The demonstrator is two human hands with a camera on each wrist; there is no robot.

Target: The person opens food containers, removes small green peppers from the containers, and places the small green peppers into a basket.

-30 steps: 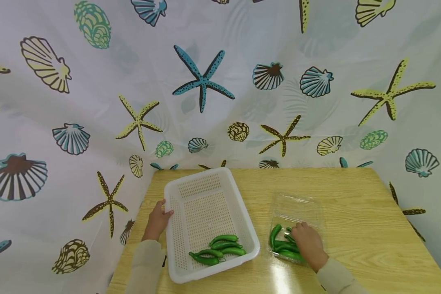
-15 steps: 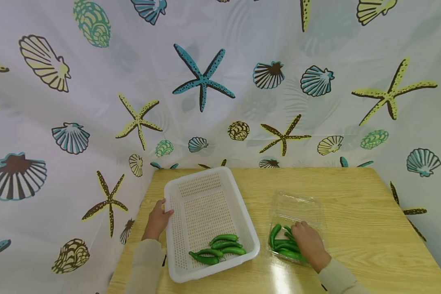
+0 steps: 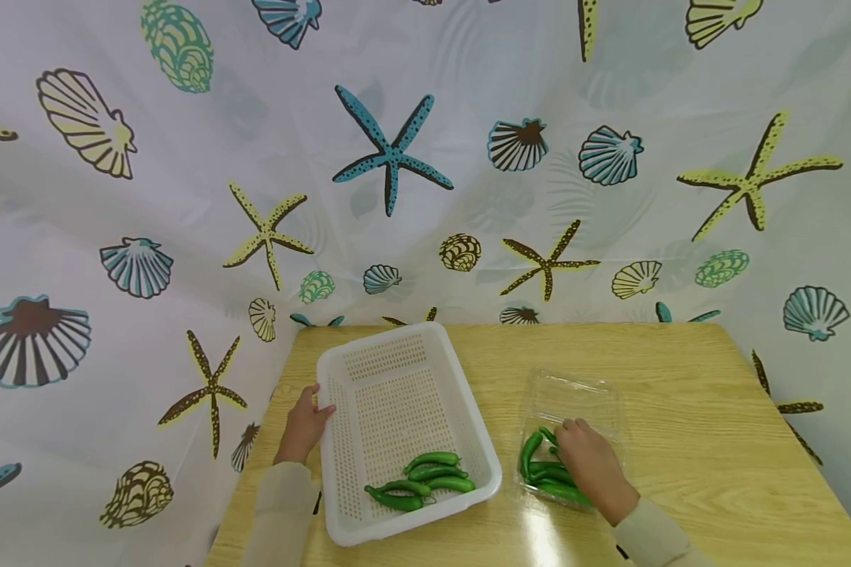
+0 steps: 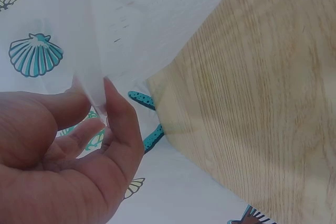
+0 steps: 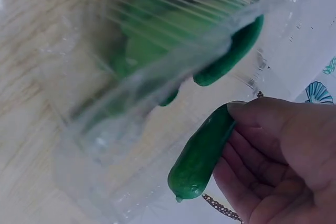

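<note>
Movement is slight: compared with half a second ago, the right hand (image 3: 593, 470) sits a little nearer the far edge of the counter (image 3: 702, 409), over the clear plastic box (image 3: 574, 400); its thumb and fingers pinch one green pepper (image 5: 200, 156) near the end, as the right wrist view shows; whether that pepper still touches the box I cannot tell. More peppers (image 3: 549, 472) lie in the box, bunched toward its near edge and partly hidden by the hand.

Nothing differs at the basket (image 3: 390, 409), toward the counter's left edge; five loose peppers (image 3: 436, 473) lie by its near edge; the left hand (image 3: 303, 427) grips the left rim, thumb and fingers narrow around it. The shift seems to mean one pepper is now secured and being separated from the rest, with the basket held steady.
</note>
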